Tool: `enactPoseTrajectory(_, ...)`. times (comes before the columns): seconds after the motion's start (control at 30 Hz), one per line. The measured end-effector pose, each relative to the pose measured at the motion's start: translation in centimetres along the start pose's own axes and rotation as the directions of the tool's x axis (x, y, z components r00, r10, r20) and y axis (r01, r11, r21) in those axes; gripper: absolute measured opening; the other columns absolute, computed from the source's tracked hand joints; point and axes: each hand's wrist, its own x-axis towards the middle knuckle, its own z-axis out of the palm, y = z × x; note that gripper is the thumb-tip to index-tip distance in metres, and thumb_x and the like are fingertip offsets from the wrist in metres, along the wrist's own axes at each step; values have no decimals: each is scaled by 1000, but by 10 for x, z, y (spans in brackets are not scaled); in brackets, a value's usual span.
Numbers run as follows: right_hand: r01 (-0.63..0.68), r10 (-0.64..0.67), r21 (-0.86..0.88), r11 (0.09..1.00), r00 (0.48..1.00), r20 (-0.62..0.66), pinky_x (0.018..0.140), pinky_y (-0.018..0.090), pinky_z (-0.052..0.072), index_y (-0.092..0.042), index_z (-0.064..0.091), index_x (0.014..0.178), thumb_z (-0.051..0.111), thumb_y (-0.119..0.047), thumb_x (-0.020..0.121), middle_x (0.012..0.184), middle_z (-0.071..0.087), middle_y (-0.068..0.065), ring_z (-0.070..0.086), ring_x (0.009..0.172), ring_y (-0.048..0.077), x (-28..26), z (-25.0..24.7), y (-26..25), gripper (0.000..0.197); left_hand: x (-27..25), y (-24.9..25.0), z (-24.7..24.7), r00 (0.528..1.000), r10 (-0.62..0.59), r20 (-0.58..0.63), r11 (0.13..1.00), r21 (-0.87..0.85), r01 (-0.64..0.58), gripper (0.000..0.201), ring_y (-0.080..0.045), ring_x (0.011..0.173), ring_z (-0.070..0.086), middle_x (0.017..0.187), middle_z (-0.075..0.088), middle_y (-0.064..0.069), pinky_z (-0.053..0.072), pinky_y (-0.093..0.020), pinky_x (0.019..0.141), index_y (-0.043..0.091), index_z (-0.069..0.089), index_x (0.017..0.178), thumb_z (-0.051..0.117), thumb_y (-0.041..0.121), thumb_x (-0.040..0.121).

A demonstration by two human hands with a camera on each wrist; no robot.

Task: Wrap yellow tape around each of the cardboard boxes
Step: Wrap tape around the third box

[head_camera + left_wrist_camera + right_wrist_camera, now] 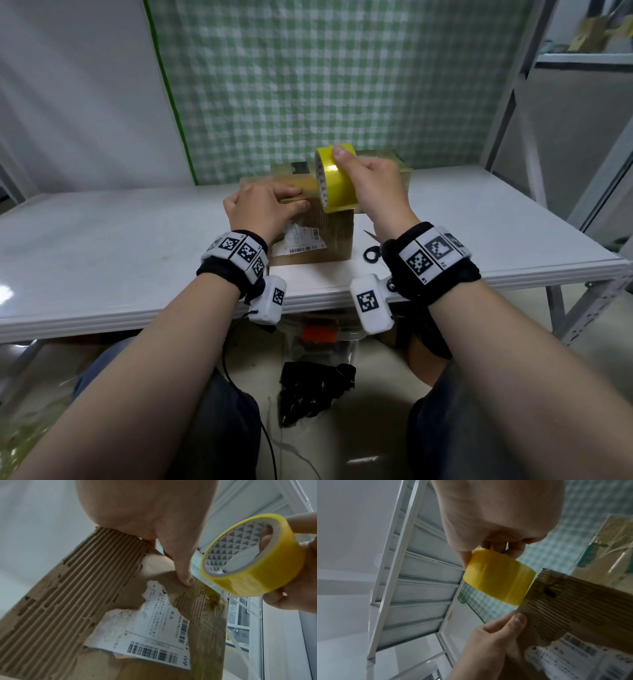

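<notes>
A worn cardboard box [334,240] with a torn shipping label [303,240] stands on the white table [102,240]. My left hand [267,205] holds its top front edge, fingers on top and thumb [181,563] on the front face. My right hand [380,185] grips the yellow tape roll [337,181] at the box's top right corner, thumb over the rim and fingers through the core. A strip of tape [305,189] runs from the roll across the top to my left fingers. The wrist views show the box [68,601] [573,601] and the roll [257,566] [498,578].
A second cardboard box [383,159] stands right behind the first, against the green checked cloth [308,85]. Scissors [372,251] lie on the table just right of the box, under my right wrist. A metal shelf rack [548,102] rises at the right.
</notes>
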Motion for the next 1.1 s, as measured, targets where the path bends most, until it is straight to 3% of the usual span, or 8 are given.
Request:
enactPoseTrajectory(0.13,-97,96,-83,992,995,-6,65,33,26,-25,30,52,71,-56,85,62,31,1,33,61,19,-5,-5,2,61,0,1,1,1000,-5,2,1000,8,5,33,-9,130,47,120,69,23,19,-31,94,48,74,109,72,63,80)
enactPoseTrajectory(0.4,-149,174,-253,956,981,80,72,32,51,0,73,88,63,-57,88,84,76,13,73,77,28,-12,-17,4,58,-2,4,-3,1000,-6,11,1000,-14,6,35,-9,131,43,124,67,22,18,-31,99,46,74,111,73,62,80)
enactPoseTrajectory(0.63,-203,248,-278,939,959,138,53,24,42,-6,71,88,66,-52,90,81,74,7,70,67,20,-18,-18,12,46,-2,0,-4,997,65,35,998,21,-65,36,-8,135,41,135,62,23,19,-41,108,46,70,120,71,56,86)
enactPoseTrajectory(0.73,-216,257,-256,942,957,138,62,23,43,1,66,93,64,-54,89,87,66,10,62,68,17,-19,-18,14,56,-4,-5,-7,994,111,18,992,-62,-110,73,-17,148,25,157,40,6,14,-41,118,41,46,148,76,28,83)
enactPoseTrajectory(0.83,-242,271,-199,950,953,132,76,34,48,3,61,129,65,-55,89,129,64,22,61,86,22,-20,-17,16,70,-7,-12,-8,982,-155,-103,931,-347,111,102,-24,149,20,161,20,-8,18,-33,118,31,20,156,78,8,75)
enactPoseTrajectory(0.93,-267,289,-150,952,945,151,97,39,50,-6,63,130,66,-55,91,130,61,9,59,90,11,-21,-17,16,63,-8,-21,-8,880,-474,16,741,-533,409,91,-28,132,45,151,32,-15,43,-34,105,9,15,148,76,19,81)
enactPoseTrajectory(1.03,-275,295,-130,953,940,170,102,42,48,-12,65,126,61,-62,91,129,63,4,60,107,15,-20,-12,18,61,-10,-26,-4,830,-515,213,674,-498,546,54,-22,102,57,129,54,-11,47,-34,74,7,33,129,67,30,94)
enactPoseTrajectory(1.1,-287,304,-119,951,938,168,105,44,47,-17,63,128,56,-72,88,132,63,4,59,119,22,-20,-10,21,68,-10,-28,-1,856,-481,188,720,-472,508,37,-25,102,56,116,52,-8,47,-35,79,11,34,115,62,28,98)
